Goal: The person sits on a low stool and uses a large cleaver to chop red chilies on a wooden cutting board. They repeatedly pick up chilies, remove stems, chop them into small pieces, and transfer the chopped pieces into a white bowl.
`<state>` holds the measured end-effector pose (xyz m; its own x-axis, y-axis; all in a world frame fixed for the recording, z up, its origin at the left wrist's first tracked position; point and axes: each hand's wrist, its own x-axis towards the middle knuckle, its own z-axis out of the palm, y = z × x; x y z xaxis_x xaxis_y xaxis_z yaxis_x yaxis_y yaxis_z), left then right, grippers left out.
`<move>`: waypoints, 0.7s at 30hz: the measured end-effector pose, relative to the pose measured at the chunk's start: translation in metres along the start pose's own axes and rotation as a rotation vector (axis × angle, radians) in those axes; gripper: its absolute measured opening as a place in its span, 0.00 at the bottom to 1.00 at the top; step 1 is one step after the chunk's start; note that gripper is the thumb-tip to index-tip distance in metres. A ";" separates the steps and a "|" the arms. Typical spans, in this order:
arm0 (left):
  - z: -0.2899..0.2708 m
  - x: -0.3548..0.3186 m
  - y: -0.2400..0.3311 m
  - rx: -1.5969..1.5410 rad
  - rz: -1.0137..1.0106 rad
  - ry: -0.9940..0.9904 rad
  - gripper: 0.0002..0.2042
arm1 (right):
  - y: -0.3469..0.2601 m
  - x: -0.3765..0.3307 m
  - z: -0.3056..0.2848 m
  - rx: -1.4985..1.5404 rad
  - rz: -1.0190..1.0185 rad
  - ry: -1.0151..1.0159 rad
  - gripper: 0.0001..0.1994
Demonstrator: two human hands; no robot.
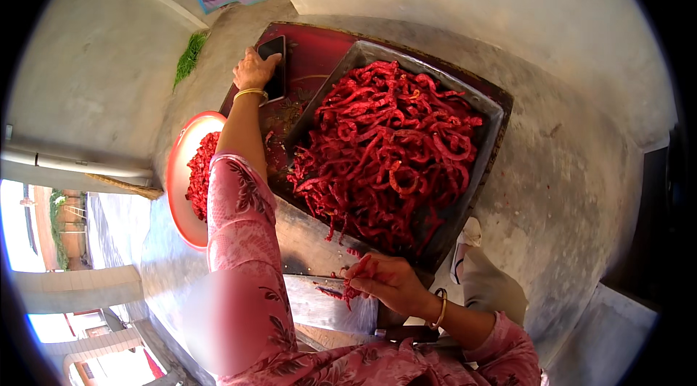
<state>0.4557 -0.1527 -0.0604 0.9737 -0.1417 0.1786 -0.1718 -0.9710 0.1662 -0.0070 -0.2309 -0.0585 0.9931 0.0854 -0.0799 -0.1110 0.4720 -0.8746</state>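
Observation:
My left hand (255,70) reaches far out over the red table. Its thumb lies across the dark screen of a smartphone (275,87), and its fingers are at the phone's left edge. Close to my body, my right hand (390,286) is closed on a few wrinkled dried red chilies (356,286), whose ends stick out from the fingers. Just beyond that hand, a large heap of long dried red chilies (396,143) fills a dark metal tray (488,111). Some chilies hang over the tray's near edge.
Left of the table (308,52), partly behind my left arm, a wide white basin with a red rim (176,190) holds chopped red pieces (201,172). A foot in a shoe (470,232) shows right of the tray. Green stalks (190,58) lie by the wall.

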 end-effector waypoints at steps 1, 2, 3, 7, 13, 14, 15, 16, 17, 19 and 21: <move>-0.008 0.001 -0.008 0.003 0.015 0.019 0.31 | 0.001 0.000 0.001 0.041 0.034 0.011 0.05; -0.016 0.001 -0.012 0.003 0.031 0.041 0.28 | 0.001 -0.001 0.002 0.079 0.065 0.023 0.04; -0.023 -0.001 -0.017 0.008 0.020 0.027 0.25 | 0.002 -0.001 0.003 0.150 0.080 0.021 0.04; -0.059 -0.034 -0.023 0.013 0.109 0.049 0.16 | -0.001 -0.002 0.006 0.244 0.046 0.024 0.05; -0.087 -0.123 -0.029 -0.150 0.485 -0.137 0.12 | -0.004 0.000 0.009 0.139 -0.052 0.155 0.06; -0.086 -0.141 -0.033 -0.126 0.567 -0.106 0.12 | -0.004 0.002 0.010 0.105 -0.076 0.171 0.06; -0.083 -0.161 -0.034 -0.119 0.583 -0.093 0.13 | -0.004 0.003 0.008 0.070 -0.097 0.193 0.06; -0.082 -0.180 -0.036 -0.111 0.600 -0.080 0.13 | -0.006 0.005 0.008 0.035 -0.120 0.216 0.07; -0.084 -0.197 -0.037 -0.155 0.620 -0.099 0.14 | -0.010 0.004 0.007 0.053 -0.125 0.227 0.06; -0.094 -0.230 -0.036 -0.247 0.620 -0.113 0.14 | -0.012 0.003 0.002 0.026 -0.164 0.258 0.06; -0.108 -0.253 -0.042 -0.281 0.574 -0.131 0.14 | -0.015 0.001 0.003 0.042 -0.189 0.273 0.06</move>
<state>0.2008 -0.0550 -0.0079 0.7229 -0.6620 0.1980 -0.6851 -0.6494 0.3300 -0.0040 -0.2348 -0.0443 0.9690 -0.2425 -0.0477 0.0807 0.4930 -0.8663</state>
